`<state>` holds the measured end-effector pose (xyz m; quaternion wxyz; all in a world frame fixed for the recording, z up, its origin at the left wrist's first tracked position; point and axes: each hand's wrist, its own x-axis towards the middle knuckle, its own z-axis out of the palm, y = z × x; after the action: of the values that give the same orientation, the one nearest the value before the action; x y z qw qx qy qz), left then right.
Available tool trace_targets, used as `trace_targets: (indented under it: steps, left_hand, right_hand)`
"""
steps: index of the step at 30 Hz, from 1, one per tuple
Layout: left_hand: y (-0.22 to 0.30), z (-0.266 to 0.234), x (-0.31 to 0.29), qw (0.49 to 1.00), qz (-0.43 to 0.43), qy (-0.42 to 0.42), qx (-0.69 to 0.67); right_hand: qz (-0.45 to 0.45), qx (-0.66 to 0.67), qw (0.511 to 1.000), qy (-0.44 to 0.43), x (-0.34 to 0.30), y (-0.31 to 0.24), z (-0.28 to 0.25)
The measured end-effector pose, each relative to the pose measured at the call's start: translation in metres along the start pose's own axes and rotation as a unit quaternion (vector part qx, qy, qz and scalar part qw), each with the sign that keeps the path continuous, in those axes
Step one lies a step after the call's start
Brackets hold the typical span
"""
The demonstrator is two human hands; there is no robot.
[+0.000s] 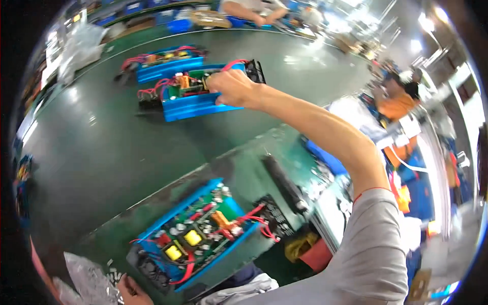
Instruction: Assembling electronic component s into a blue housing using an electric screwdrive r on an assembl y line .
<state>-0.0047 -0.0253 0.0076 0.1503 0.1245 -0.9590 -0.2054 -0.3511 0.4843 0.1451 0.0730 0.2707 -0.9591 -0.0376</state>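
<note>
In the head view, the right hand reaches far out across the dark green belt, its fingers closed over the near edge of a blue open-topped unit whose circuit board, orange coil and red wires show inside. This held unit lies on the belt, well beyond the near workbench edge. Just behind it, farther up the belt, sits a second blue unit of the same kind, untouched, with red wiring spilling off its left end.

Nearer than the held unit, on the green workbench, rests a third blue unit with two yellow transformers, a copper coil and red leads running to a black end panel. The left hand shows only partly at the bottom edge, beside a crinkled clear plastic bag; whether it grips anything cannot be told.

Beyond the held unit, at the far side of the belt, another person's hands rest by blue bins.
</note>
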Motion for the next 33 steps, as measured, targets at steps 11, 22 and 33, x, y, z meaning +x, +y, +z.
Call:
trace_targets:
  steps: [11, 22, 33]
  left_hand:
    - [0.031, -0.023, -0.001, 0.999, 0.02, -0.024, -0.007]
    - [0.024, -0.011, 0.0, 0.999, 0.038, -0.013, 0.025]
    - [0.004, 0.012, -0.002, 0.998, -0.025, 0.011, -0.055]
  right_hand:
    - [0.317, -0.131, 0.938, -0.053, -0.299, 0.131, -0.107]
    - [0.476, -0.157, 0.861, -0.09, -0.419, 0.176, -0.056]
    - [0.245, -0.26, 0.933, -0.029, -0.222, 0.123, -0.07]
